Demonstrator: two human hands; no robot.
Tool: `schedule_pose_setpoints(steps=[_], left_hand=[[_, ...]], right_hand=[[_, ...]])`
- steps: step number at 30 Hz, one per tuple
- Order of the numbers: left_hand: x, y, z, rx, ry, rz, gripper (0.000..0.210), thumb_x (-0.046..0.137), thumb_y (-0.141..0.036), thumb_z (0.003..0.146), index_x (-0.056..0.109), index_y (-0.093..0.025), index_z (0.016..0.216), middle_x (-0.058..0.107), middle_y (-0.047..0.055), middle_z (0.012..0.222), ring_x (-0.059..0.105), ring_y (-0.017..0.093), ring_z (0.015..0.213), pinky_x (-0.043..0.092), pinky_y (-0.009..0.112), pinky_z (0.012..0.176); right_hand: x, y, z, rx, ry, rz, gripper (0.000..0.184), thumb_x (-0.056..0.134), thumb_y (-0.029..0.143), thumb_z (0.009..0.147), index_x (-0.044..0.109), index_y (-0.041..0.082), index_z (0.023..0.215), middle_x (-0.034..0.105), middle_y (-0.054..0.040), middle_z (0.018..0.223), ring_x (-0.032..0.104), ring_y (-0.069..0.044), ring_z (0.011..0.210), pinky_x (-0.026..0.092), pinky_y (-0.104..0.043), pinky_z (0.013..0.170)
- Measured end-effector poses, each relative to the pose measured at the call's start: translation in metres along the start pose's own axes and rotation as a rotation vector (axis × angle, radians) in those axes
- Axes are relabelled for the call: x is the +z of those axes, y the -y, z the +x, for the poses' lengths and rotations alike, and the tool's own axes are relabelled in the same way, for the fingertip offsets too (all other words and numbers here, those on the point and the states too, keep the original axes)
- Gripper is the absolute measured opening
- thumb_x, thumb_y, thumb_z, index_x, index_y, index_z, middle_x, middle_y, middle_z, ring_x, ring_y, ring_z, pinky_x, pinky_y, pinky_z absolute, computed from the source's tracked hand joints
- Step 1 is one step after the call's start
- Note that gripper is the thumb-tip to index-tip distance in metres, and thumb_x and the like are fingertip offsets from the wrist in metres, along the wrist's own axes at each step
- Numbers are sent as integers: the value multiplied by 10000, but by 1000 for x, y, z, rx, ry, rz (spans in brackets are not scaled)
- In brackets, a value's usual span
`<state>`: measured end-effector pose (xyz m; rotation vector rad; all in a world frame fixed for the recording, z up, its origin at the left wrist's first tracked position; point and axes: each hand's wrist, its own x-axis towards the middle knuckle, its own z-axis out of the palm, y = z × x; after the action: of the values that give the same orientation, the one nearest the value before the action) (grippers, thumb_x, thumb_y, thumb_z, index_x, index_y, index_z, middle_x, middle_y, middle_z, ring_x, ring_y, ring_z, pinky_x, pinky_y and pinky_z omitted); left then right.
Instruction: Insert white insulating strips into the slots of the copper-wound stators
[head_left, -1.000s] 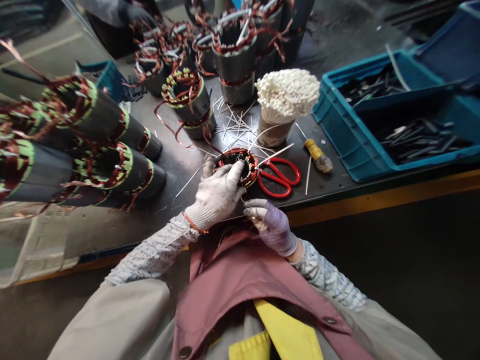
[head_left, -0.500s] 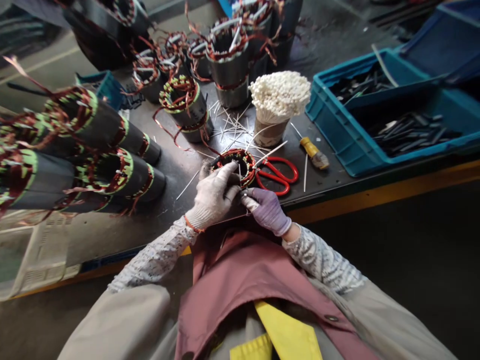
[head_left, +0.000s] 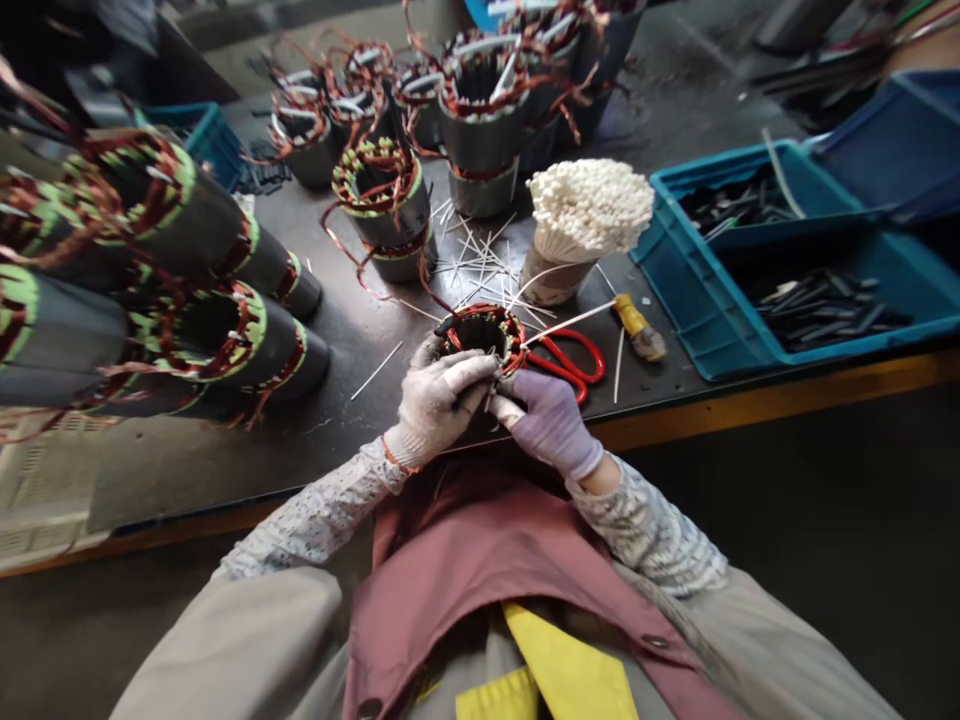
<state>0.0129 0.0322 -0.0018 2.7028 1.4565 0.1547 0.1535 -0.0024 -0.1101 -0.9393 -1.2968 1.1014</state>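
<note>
A motor stator (head_left: 516, 328) with copper windings around its rim stands at the table's near edge. My left hand (head_left: 441, 402), in a whitish glove, is closed round its near left side, the fingers bent over the rim. At the near right rim my right hand (head_left: 553, 418), in a lavender glove, is closed in a pinch; what lies between its fingertips is too small to make out. A white tie cord (head_left: 574, 321) sticks out from the rim to the upper right. Red-handled scissors (head_left: 589, 350) lie just beyond my right hand, partly hidden.
Behind the stator are loose white cords (head_left: 480, 262) and a can (head_left: 551, 278) packed with more. A yellow-handled tool (head_left: 637, 327) lies near a blue bin (head_left: 679, 300) of dark pieces. Several wound stators (head_left: 277, 365) lie stacked left; others (head_left: 480, 135) stand at the back.
The view has shifted slightly. My left fingers have moved from over the stator's opening to its near rim, closer to my right hand. My right hand now covers part of the scissors.
</note>
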Motion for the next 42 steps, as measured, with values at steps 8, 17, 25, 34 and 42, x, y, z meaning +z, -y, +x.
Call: schedule_pose_setpoints(steps=[8,17,25,34,42], left_hand=[[3,0,-1,-54,34,-8,189,578,-327,928,719,-250,1026,782,32,1035,730,170,985,397,444,1132],[3,0,0,-42,36,-13,201,578,-309,930,708,-248,1070,781,31,1028,731,172,981,400,437,1130],[3,-1,-1,-39,11,31,202,588,-309,918,714,-239,1060,780,40,1004,730,183,971,421,435,1123],[2,-1,0,-33,15,19,203,578,-292,922,706,-230,1065,778,48,1016,728,184,990,425,434,1122],[3,0,0,-26,18,22,196,583,-300,921,709,-229,1055,780,48,1005,735,180,967,422,434,1126]], right_hand=[[-3,4,-5,13,-15,-22,194,611,261,876,644,206,693,643,-16,670,569,-131,617,444,-254,605],[-9,9,-7,49,16,97,175,614,241,882,650,204,714,643,-9,690,575,-121,613,463,-247,597],[-11,12,-10,-9,-3,82,150,606,248,891,681,220,765,677,-24,735,610,-135,642,512,-263,645],[1,-3,0,26,15,40,189,610,243,877,662,206,699,651,-26,666,617,-161,656,494,-279,651],[-3,5,-5,7,-16,48,206,608,254,900,654,196,707,645,-23,686,570,-126,611,455,-252,612]])
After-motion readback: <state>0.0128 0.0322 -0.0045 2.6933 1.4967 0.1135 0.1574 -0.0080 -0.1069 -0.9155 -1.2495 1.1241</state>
